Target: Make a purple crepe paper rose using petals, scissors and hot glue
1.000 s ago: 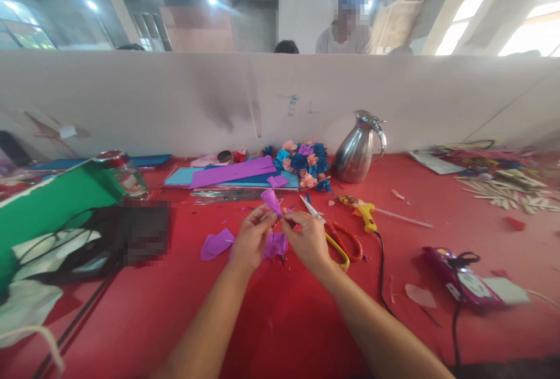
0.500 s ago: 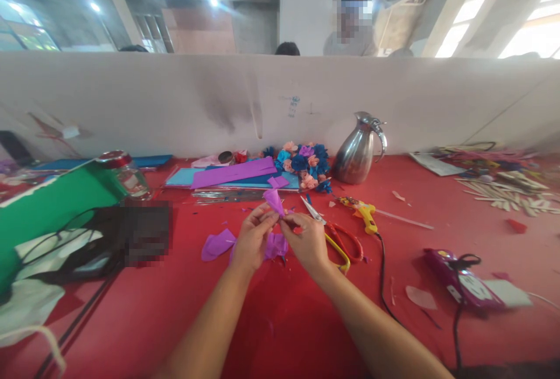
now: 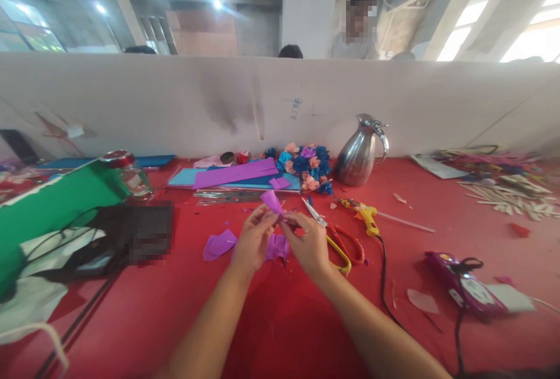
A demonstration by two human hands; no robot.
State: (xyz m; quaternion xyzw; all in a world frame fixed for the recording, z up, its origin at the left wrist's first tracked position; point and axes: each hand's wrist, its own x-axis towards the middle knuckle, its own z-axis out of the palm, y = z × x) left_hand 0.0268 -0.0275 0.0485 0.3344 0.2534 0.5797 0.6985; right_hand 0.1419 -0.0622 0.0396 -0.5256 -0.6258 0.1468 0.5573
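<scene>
Both your left hand (image 3: 254, 238) and right hand (image 3: 310, 246) pinch purple paper (image 3: 272, 202) — above the red table (image 3: 175, 320), before a pale partition (image 3: 166, 105).

Hands (image 3: 280, 242) pinching purple paper (image 3: 272, 201), red table (image 3: 280, 332)

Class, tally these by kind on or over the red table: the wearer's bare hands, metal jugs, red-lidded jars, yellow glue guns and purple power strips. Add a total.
Hands, left hand and right hand: 2
Metal jug: 1
Red-lidded jar: 1
Yellow glue gun: 1
Purple power strip: 1
Total: 6
</scene>
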